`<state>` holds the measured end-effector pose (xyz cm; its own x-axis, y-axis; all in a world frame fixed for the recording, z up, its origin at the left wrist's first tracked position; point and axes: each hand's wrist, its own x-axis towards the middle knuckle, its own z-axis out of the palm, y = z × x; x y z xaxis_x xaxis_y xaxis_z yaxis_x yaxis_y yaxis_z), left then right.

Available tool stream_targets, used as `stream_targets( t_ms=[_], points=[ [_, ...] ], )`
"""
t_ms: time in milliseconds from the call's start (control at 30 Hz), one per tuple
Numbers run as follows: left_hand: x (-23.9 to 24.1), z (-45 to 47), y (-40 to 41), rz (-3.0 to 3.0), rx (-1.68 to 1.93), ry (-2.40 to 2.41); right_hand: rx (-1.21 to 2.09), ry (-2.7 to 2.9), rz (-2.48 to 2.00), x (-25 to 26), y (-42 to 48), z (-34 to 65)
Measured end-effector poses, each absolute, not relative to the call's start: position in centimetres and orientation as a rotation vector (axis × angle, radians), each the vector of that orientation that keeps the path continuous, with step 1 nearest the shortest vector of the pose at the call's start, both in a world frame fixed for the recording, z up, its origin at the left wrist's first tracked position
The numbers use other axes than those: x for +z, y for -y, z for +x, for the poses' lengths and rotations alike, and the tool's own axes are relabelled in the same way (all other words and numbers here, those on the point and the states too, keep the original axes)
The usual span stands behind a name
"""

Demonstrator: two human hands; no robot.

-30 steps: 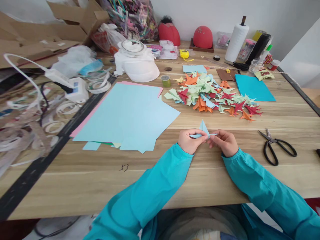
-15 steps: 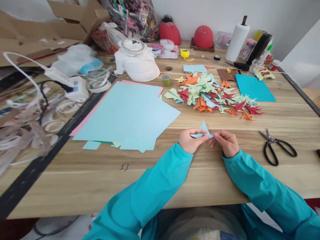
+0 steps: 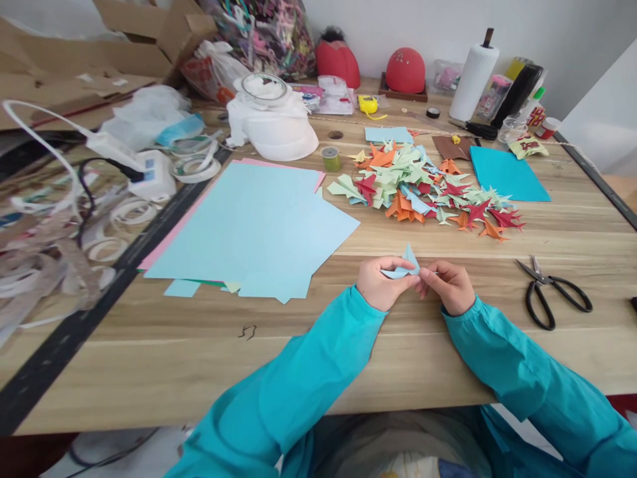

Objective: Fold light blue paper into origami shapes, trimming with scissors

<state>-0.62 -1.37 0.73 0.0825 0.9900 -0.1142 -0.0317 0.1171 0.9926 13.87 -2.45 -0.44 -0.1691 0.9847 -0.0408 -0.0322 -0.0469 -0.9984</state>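
Between my two hands is a light blue folded paper crane [image 3: 409, 257], one point sticking up and another reaching left. My left hand [image 3: 382, 282] pinches it from the left, thumb below and fingers above. On the other side my right hand [image 3: 448, 285] is closed on the crane's right end with thumb and fingertips; the fingers partly cover that end. Beyond my hands lies a pile of folded paper cranes [image 3: 405, 171] in pale green, orange, red and blue. Black-handled scissors [image 3: 543, 280] rest open to the right of my right hand.
Large light blue paper sheets [image 3: 239, 226] lie stacked on the left. A turquoise paper square [image 3: 510, 174] sits right of the pile. A green spool [image 3: 330, 158], a yellow tape measure [image 3: 368, 104] and a white cap [image 3: 281, 136] stand farther back. Ribbon rolls and a power strip [image 3: 152, 176] crowd the left.
The upright point of the crane has tilted a little to the right. My right hand's fingertips have shifted slightly on its right end; both hands stay in place.
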Motion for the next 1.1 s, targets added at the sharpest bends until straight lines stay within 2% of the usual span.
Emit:
stream_targets(
  t_ms=[233, 733, 1100],
  points=[
    [0.0, -0.8, 1.0, 1.149, 1.074, -1.149, 1.496, 1.187, -1.149, -0.3, 2.2, 13.7],
    [-0.7, -0.7, 0.8, 1.119, 1.105, -1.115, 1.452, 1.184, -1.196, -0.6, 2.2, 13.5],
    [-0.6, -0.8, 0.7, 0.894, 1.025, -0.944, 1.542, 1.203, -1.058, -0.5, 2.4, 13.9]
  ],
)
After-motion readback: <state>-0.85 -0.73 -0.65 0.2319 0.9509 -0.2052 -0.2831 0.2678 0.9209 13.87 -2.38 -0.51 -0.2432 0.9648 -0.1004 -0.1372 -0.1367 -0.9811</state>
